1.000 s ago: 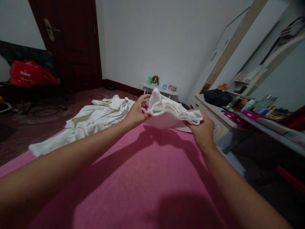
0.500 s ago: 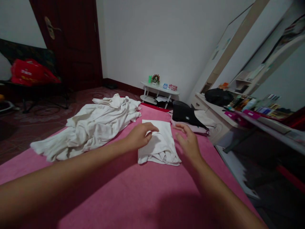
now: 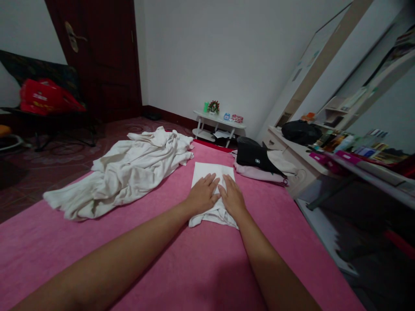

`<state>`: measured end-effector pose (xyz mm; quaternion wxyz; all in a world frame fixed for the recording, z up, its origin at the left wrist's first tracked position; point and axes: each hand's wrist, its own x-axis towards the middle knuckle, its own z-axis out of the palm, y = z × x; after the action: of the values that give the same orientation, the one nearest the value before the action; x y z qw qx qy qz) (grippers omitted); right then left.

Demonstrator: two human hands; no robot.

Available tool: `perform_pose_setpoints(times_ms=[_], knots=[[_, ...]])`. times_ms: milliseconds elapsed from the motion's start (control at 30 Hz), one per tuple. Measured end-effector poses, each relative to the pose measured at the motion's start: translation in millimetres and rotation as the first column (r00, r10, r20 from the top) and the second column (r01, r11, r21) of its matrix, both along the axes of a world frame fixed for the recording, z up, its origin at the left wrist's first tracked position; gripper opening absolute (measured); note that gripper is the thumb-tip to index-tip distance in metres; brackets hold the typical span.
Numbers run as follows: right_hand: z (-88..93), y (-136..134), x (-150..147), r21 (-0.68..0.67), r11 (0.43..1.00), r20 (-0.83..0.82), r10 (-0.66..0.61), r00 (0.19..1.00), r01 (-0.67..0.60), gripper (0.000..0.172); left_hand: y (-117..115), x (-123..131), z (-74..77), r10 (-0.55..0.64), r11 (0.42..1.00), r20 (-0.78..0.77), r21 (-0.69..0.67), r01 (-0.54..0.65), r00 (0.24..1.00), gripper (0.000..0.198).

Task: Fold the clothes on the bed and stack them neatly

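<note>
A white garment [image 3: 212, 168], folded into a rough rectangle, lies on the pink bed cover [image 3: 181, 268]. Flat on its left half rests my left hand [image 3: 203, 195], fingers stretched out and pointing away from me. My right hand [image 3: 232, 198] presses on the right half, fingers also extended, its thumb close to the left hand. Both palms hide the middle of the cloth; loose folds show at its near edge. To the left, a crumpled heap of white clothing [image 3: 136, 168] spreads across the cover.
Beyond the right hand lies a stack with a black garment [image 3: 253, 155] over a pale pink one [image 3: 259, 173]. A small white table [image 3: 220, 119] stands by the wall. A cluttered dresser [image 3: 275, 140] is at right, and a red bag [image 3: 48, 97] sits on a chair at left.
Both hands have come down and inward from above the folded white garment and now lie flat on it. The view has shifted slightly; the other clothes have stayed put.
</note>
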<state>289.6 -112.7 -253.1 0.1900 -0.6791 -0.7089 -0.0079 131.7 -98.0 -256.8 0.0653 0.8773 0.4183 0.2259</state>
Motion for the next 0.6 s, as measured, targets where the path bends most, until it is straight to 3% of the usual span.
perform_pose_setpoints(times_ms=[100, 167, 267, 333, 400, 467, 600], knots=[[5.5, -9, -1, 0.077, 0.983, -0.009, -0.168, 0.986, 0.168, 0.058, -4, -10, 7.9, 0.214, 0.977, 0.085, -0.007, -0.214, 0.973, 0.043], [9.5, -14, -2, 0.086, 0.951, -0.005, -0.298, 0.955, 0.297, 0.064, -6, -18, 13.6, 0.347, 0.938, 0.062, -0.025, -0.346, 0.936, 0.049], [14.2, -19, -3, 0.061, 0.927, 0.018, -0.371, 0.928, 0.369, 0.069, -4, -27, 23.0, 0.425, 0.901, -0.037, -0.074, -0.427, 0.904, 0.071], [15.1, -19, -3, 0.046, 0.926, 0.027, -0.376, 0.926, 0.375, 0.069, -2, -29, 28.6, 0.456, 0.873, -0.104, -0.142, -0.467, 0.884, 0.073], [14.0, -17, -2, 0.036, 0.931, 0.017, -0.364, 0.931, 0.363, 0.066, -3, -27, 32.4, 0.426, 0.868, -0.137, -0.216, -0.446, 0.895, 0.061], [12.0, -14, 1, 0.039, 0.951, -0.017, -0.308, 0.951, 0.308, 0.062, -8, -21, 34.2, 0.330, 0.909, -0.088, -0.240, -0.341, 0.940, 0.042], [14.6, -6, 14, -0.014, 0.985, -0.223, -0.173, 0.959, 0.174, 0.063, -34, -1, 34.6, 0.075, 0.989, 0.062, -0.131, -0.066, 0.995, 0.026]])
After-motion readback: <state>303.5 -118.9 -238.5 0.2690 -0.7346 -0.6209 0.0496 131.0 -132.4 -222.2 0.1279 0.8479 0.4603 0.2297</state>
